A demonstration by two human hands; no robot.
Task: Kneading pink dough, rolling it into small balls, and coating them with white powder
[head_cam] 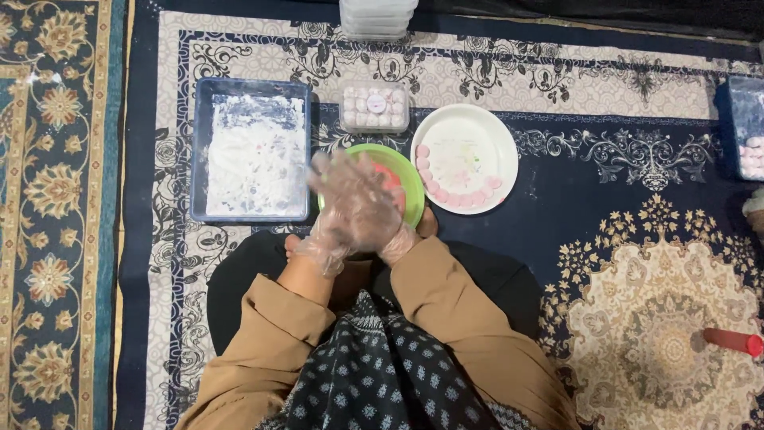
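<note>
Down on the patterned carpet (637,159), right in front of the seated person's knees, both hands are pressed palm to palm over a green plate (411,185). The left hand (338,215) and the right hand (374,211) both wear thin clear plastic gloves, and they're blurred, so whether anything sits between the palms is impossible to tell; the fingers lie flat against each other, not clenched. Peeking out beside the fingers is a bit of red-pink dough (387,173) on that green plate, at about one o'clock from the hands. At two o'clock sits a white plate (469,135), just beside the green one, with a curved row of small pink balls (458,195) running along its near rim. At eleven o'clock lies a blue rectangular tray (203,151) dusted with white flour. At twelve o'clock, beyond the green plate, a clear plastic box (374,107) is packed with pale round sweets, and farther on a stack of clear containers (377,17) touches the top edge of the view. Far out at three o'clock, another blue tray (736,119) holds a few pink pieces, and a red cylinder (734,341) lies on the carpet at four o'clock. Tan sleeves (446,302) and a dark patterned scarf (374,366) fill the near foreground.
</note>
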